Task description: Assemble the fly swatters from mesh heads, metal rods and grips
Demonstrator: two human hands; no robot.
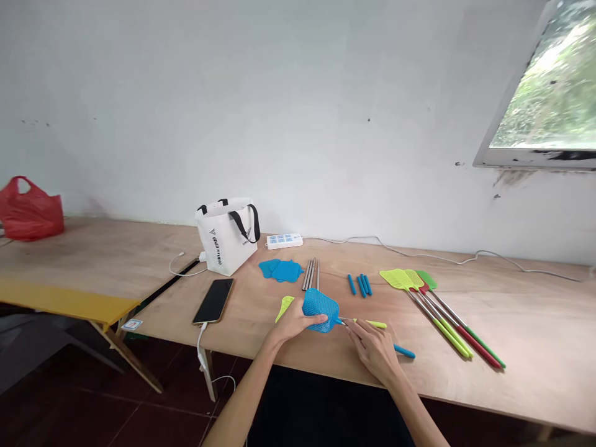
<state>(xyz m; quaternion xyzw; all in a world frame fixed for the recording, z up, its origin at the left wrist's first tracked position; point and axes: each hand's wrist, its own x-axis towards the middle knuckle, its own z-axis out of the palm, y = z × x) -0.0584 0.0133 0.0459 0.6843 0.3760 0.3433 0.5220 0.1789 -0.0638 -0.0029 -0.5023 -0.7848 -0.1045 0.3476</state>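
My left hand (294,321) is closed on the mesh head of a blue fly swatter (321,304), its thumb lying across the front. My right hand (374,351) grips the swatter's metal rod close to the head. A blue handle (404,351) sticks out beyond that hand's far side; most of the rod is hidden by the fingers. Partly covered behind both hands, a yellow-green fly swatter (284,305) lies on the table. Farther back are loose blue swatter heads (287,270), several metal rods (308,275) and several blue handle grips (362,285).
To the right lie several assembled fly swatters (447,316) in yellow-green, red and green. A black phone (214,301) on a charging cable and a white bag (228,242) are at the left. Against the wall sits a power strip (284,241). A red plastic bag (31,211) rests far left.
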